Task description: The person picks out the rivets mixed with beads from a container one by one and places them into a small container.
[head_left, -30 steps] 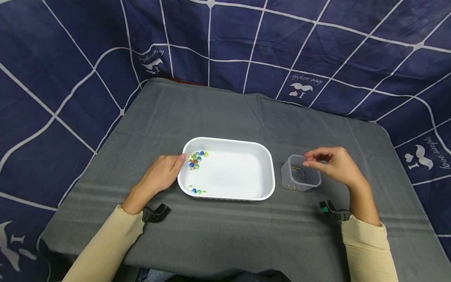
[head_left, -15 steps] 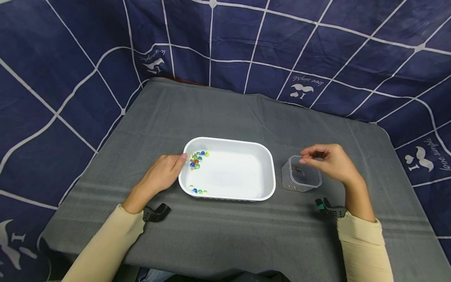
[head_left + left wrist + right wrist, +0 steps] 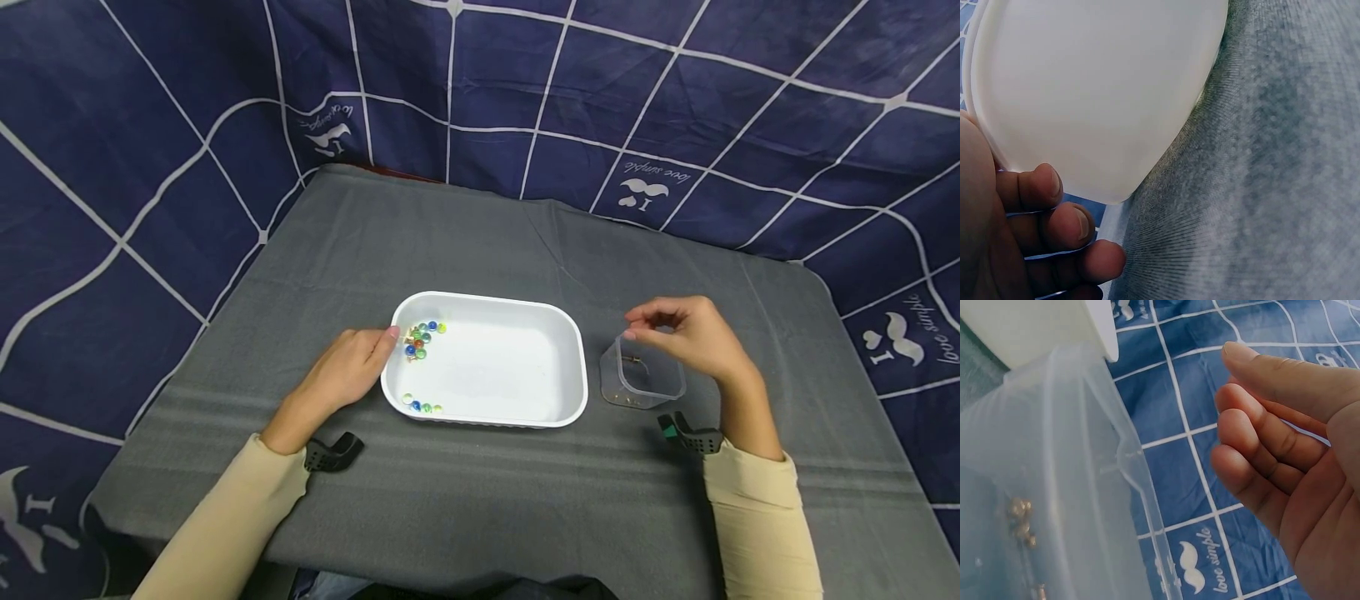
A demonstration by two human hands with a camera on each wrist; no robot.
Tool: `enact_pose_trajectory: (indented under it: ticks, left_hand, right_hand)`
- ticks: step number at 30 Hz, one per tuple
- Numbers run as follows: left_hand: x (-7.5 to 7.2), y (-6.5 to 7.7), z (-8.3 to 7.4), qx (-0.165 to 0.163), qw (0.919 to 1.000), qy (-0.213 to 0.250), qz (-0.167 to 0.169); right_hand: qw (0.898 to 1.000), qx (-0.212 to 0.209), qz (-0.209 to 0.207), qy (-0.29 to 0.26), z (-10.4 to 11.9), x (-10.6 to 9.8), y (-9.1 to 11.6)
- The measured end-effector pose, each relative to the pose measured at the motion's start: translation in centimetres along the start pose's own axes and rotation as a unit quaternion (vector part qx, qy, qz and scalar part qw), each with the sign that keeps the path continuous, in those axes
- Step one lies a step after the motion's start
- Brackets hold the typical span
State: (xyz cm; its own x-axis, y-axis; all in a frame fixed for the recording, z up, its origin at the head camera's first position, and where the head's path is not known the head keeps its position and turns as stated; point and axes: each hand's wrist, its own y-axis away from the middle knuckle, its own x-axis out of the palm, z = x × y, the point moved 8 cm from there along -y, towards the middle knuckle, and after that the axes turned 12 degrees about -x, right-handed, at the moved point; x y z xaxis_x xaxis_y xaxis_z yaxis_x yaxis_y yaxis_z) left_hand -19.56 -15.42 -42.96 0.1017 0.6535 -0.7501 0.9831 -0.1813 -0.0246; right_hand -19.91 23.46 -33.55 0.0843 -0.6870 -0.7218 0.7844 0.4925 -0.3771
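Note:
A white tray [image 3: 510, 367] lies on the grey cloth, with several coloured glass marbles [image 3: 418, 342] and small gold-coloured bits by its left wall. More marbles [image 3: 420, 406] sit in the front left corner. My left hand [image 3: 345, 369] grips the tray's left rim, thumb on top; in the left wrist view its fingers [image 3: 1069, 222] curl below the rim. My right hand [image 3: 693, 337] is raised over the clear plastic container [image 3: 637, 396], thumb and fingertips close together. Whether they pinch something small is hidden. Gold-coloured metal pieces [image 3: 1021, 515] lie inside the container.
The container stands just right of the tray with a narrow gap between them. Grey cloth [image 3: 480, 500] covers the table. Behind it and at both sides hangs a dark blue curtain [image 3: 495, 92] with white lines.
My right hand has moved left and slightly away from me, from the container's right side to above it. The left hand keeps its grip on the tray.

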Motion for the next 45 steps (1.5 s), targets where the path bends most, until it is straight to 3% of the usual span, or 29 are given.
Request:
enact_pose_trajectory:
  ticks: [13, 26, 45]
  left_hand:
    - [-0.1, 0.0, 0.0, -0.002, 1.0, 0.0, 0.0]
    - [-0.1, 0.1, -0.1, -0.001, 1.0, -0.005, -0.002]
    - [-0.1, 0.2, -0.3, 0.003, 1.0, -0.004, 0.0]
  right_hand:
    - [1.0, -0.007, 0.014, -0.014, 1.2, 0.9, -2.0]
    - [0.998, -0.043, 0.02, -0.047, 2.8, 2.2, -4.4]
    - [0.996, -0.045, 0.038, -0.074, 3.1, 4.3, -6.5]
